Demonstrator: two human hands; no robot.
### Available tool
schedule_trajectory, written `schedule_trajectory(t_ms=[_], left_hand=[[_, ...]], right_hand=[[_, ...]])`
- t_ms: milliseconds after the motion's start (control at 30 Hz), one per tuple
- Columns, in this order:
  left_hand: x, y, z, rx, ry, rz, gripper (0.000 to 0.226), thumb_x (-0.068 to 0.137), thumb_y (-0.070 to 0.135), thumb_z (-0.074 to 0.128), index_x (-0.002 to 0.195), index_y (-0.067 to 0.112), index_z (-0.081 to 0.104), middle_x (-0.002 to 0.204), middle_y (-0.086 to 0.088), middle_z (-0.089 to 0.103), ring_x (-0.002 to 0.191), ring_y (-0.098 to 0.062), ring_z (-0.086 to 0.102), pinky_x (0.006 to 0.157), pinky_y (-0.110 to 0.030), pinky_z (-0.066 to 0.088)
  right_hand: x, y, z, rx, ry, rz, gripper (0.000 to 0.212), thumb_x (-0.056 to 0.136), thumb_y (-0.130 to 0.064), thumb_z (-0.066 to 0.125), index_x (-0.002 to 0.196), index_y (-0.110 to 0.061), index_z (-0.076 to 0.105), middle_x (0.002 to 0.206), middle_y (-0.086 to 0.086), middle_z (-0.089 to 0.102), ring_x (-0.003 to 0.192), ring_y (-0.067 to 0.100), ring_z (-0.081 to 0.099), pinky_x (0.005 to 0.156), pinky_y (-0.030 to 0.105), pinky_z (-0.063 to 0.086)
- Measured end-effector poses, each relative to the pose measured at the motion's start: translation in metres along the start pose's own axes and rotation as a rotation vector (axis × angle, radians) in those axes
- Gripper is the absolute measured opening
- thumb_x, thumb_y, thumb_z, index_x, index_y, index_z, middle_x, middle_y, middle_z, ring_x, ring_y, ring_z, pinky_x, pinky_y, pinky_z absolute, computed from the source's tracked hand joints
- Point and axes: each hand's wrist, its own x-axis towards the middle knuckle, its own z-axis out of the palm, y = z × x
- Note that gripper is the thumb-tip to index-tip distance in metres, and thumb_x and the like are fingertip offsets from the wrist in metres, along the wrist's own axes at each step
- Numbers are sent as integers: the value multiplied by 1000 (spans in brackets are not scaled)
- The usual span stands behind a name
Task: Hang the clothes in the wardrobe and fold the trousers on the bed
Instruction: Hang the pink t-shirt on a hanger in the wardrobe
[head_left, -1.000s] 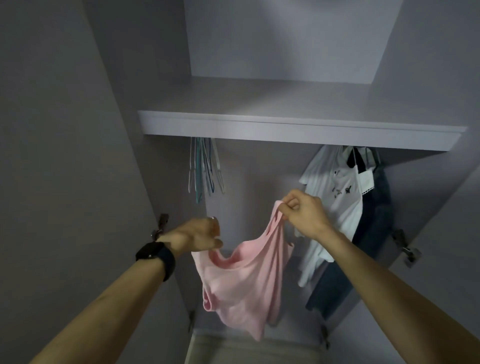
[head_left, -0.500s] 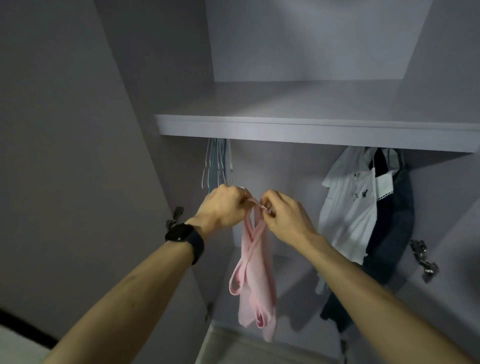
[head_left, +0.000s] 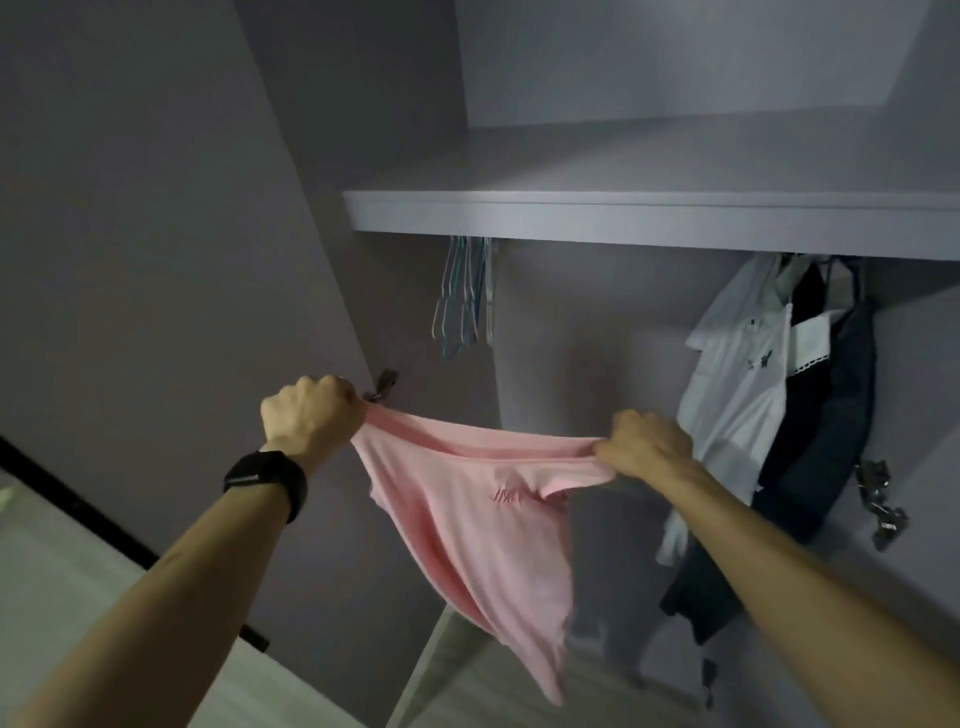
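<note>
The hanging step is in hand. The left hand (head_left: 311, 415) and right hand (head_left: 649, 447) are held well apart, each fist clenched on one end of the pink top (head_left: 478, 530) along its banded edge, pulling it taut before the open wardrobe, below the shelf (head_left: 623, 218). The top looks a thin, soft knit with a small stitched mark, and its body droops in loose folds. Next, I judge, one hand must let go to fetch one of the slim hangers (head_left: 462, 301) bunched under the shelf at the left, well apart from the white shirt (head_left: 737, 384) and dark garments (head_left: 815, 415) hung at the right.
</note>
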Motion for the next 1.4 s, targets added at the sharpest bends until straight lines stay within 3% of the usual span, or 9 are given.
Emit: schedule_trajectory(t_ms=[133, 367, 500, 600, 800, 1033, 1233, 1333, 1400], left_hand=[[-6, -10, 11, -144, -243, -48, 27, 90, 30, 46, 100, 27, 71, 107, -5, 67, 90, -30, 59, 79, -36, 47], [-15, -34, 17, -1019, -627, -235, 30, 65, 26, 56, 85, 9, 70, 77, -11, 58, 70, -25, 56, 63, -31, 55], [-14, -47, 35, -879, -726, -187, 20, 58, 28, 54, 74, 18, 61, 71, -4, 50, 57, -20, 45, 49, -21, 38], [-19, -47, 47, -505, -838, 10, 8, 81, 27, 58, 82, 27, 65, 78, 2, 57, 60, -17, 46, 47, -19, 34], [-28, -45, 66, -464, -777, 96, 13, 81, 22, 60, 83, 21, 73, 82, 0, 70, 71, -24, 72, 56, -26, 56], [-28, -29, 69, -728, -892, 70, 9, 69, 30, 57, 61, 26, 56, 70, 2, 49, 56, -17, 45, 51, -22, 37], [-5, -44, 81, -301, -509, 105, 14, 79, 37, 52, 76, 25, 59, 85, 5, 68, 84, -22, 64, 80, -35, 54], [6, -55, 77, -566, -459, -12, 27, 68, 41, 48, 74, 20, 63, 84, 2, 69, 84, -24, 63, 78, -34, 52], [9, -53, 73, -796, -434, -12, 31, 65, 40, 50, 78, 20, 70, 89, 7, 68, 86, -19, 60, 74, -28, 45]], right_hand=[[6, -18, -33, 309, -70, -56, 22, 76, -20, 54, 76, -11, 75, 64, 4, 74, 59, 18, 70, 59, 24, 52], [22, -34, -20, 936, -185, 11, 18, 87, -1, 59, 98, -15, 62, 73, 6, 63, 58, 16, 60, 59, 28, 58], [32, -36, -3, 684, -154, -57, 21, 78, 0, 63, 89, -16, 69, 73, 3, 68, 60, 19, 66, 69, 36, 63], [36, -43, -3, 394, -47, -179, 25, 74, -3, 61, 81, -25, 70, 82, -2, 72, 87, 26, 72, 87, 33, 58], [39, -56, 9, 113, 38, -248, 31, 81, -3, 60, 104, -22, 71, 119, 3, 71, 116, 28, 62, 90, 26, 45], [41, -66, 9, 129, 46, -257, 35, 80, 1, 56, 100, -23, 71, 113, 3, 72, 109, 28, 64, 83, 23, 45], [38, -58, 13, -176, -11, -209, 32, 85, -10, 61, 115, -18, 68, 123, 9, 66, 114, 31, 63, 89, 31, 50], [37, -44, 11, -104, -159, -35, 25, 85, -20, 57, 106, -16, 70, 102, 10, 74, 83, 26, 70, 67, 28, 52], [43, -41, 15, 345, -242, 25, 20, 88, -11, 54, 97, -15, 71, 74, 7, 72, 55, 19, 62, 50, 24, 48]])
